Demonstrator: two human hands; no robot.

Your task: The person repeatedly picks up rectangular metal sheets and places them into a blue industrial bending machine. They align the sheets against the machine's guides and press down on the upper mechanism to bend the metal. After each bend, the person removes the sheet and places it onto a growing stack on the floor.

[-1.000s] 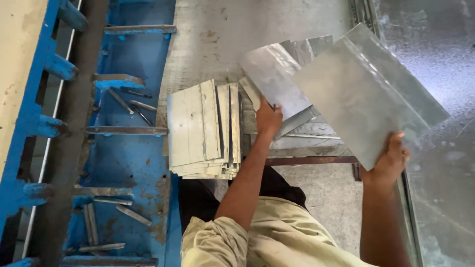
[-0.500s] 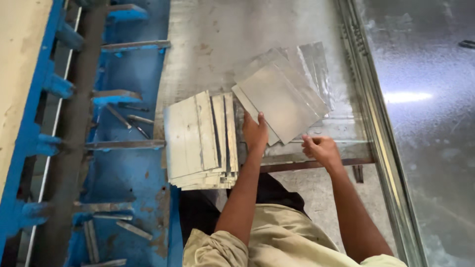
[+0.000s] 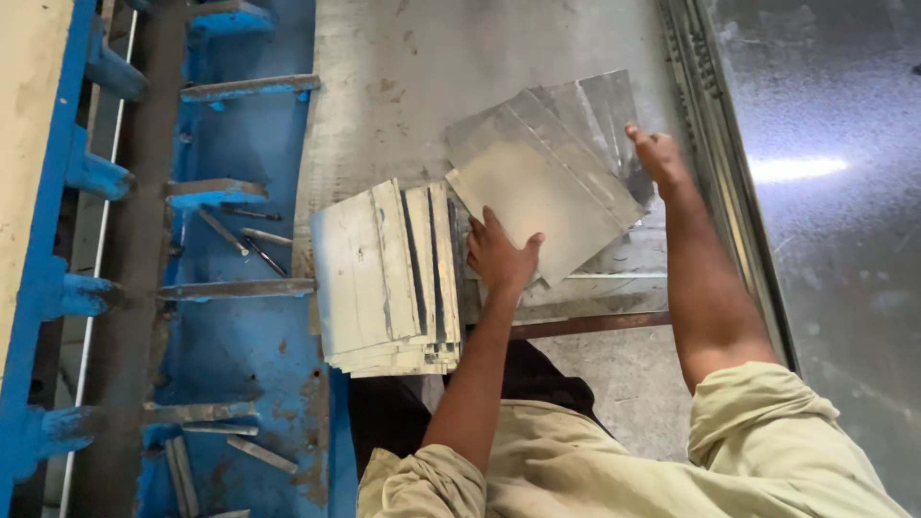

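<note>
A person in pale yellow sleeves [image 3: 767, 451] leans over a grey metal counter [image 3: 413, 86] at the lower centre of the frame. The left hand [image 3: 501, 257], at mid-frame, presses on the near edge of a top metal sheet [image 3: 537, 197], fingers spread flat and thumb along its edge. Just left of it sits a neat stack of cut metal strips [image 3: 384, 278], overhanging the counter's near edge. Farther up and to the right, the right hand [image 3: 657, 153] grips the far corner of the fanned sheet pile [image 3: 595, 110], fingers curled over its edge. A blue machine frame [image 3: 230, 326] fills the left side.
</note>
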